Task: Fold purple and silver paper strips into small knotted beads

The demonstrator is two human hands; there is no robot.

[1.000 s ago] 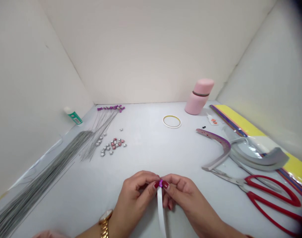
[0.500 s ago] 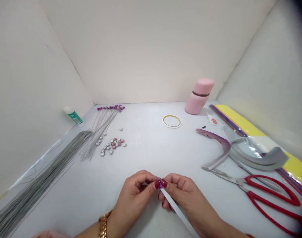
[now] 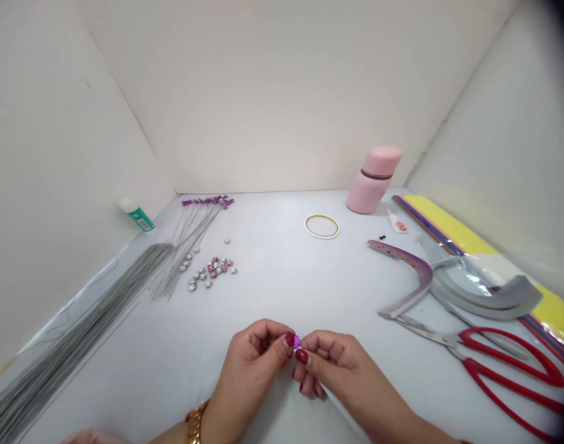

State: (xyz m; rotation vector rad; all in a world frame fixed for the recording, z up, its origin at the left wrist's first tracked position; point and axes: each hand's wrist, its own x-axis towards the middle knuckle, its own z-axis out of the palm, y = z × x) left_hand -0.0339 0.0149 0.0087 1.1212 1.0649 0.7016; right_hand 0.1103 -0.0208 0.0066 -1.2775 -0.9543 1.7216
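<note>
A paper strip (image 3: pixel 341 408), purple and folded at its tip and white along its tail, is pinched between my hands at the front of the table. My left hand (image 3: pixel 258 357) closes thumb and forefinger on the small purple fold (image 3: pixel 296 341). With its thumb on the strip just below that fold, my right hand (image 3: pixel 344 367) is closed too. The white tail runs down under the right palm, partly hidden. Small folded silver and pink paper stars (image 3: pixel 219 267) lie in a loose group beyond the left hand.
Grey wires (image 3: pixel 92 320) and purple-tipped stems (image 3: pixel 208 201) lie left, near a glue tube (image 3: pixel 140 218). A tape roll (image 3: pixel 322 227) and pink bottle (image 3: pixel 374 180) stand behind. Right are curved paper strips (image 3: pixel 420 271), red-handled scissors (image 3: pixel 452 339) and packaged sheets (image 3: pixel 429 216).
The right thumb has slid slightly down and away from the left thumb, so more of the purple fold shows. The white tail now lies more under the right hand.
</note>
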